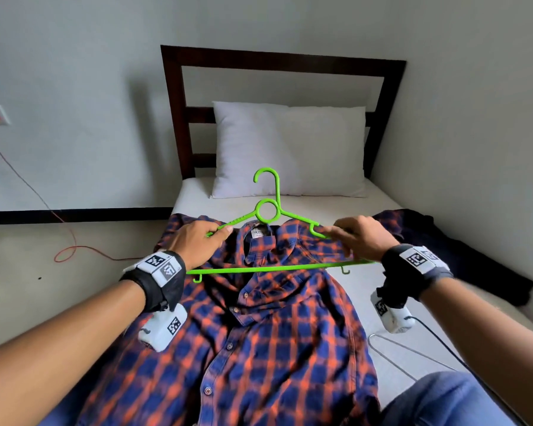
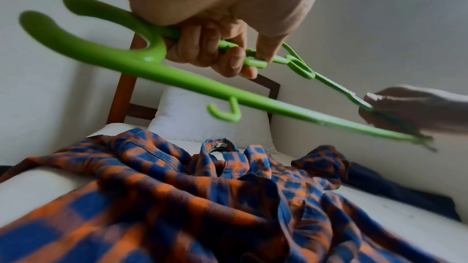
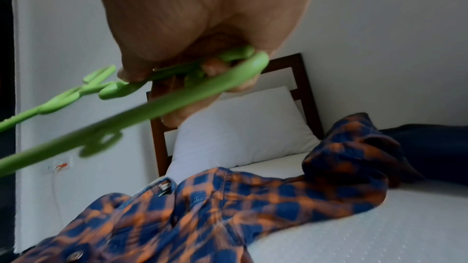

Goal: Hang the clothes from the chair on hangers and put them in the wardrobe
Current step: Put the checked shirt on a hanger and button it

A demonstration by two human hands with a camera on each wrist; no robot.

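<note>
A blue and orange checked shirt (image 1: 259, 333) (image 2: 177, 197) (image 3: 228, 207) lies buttoned and face up on the bed, collar toward the pillow. Above its collar I hold a bright green plastic hanger (image 1: 268, 210) (image 2: 177, 79) (image 3: 152, 103) level, hook pointing away. My left hand (image 1: 197, 241) (image 2: 210, 55) grips the hanger's left shoulder arm. My right hand (image 1: 356, 236) (image 3: 192, 67) grips its right end, where the shoulder arm meets the bottom bar. The hanger hangs clear of the shirt.
A white pillow (image 1: 290, 149) leans on the dark wooden headboard (image 1: 283, 61). A dark garment (image 1: 459, 256) lies at the bed's right edge. A metal wire hanger (image 1: 410, 355) rests on the mattress (image 1: 363, 309) near my right knee. A red cable (image 1: 71, 250) trails on the floor at left.
</note>
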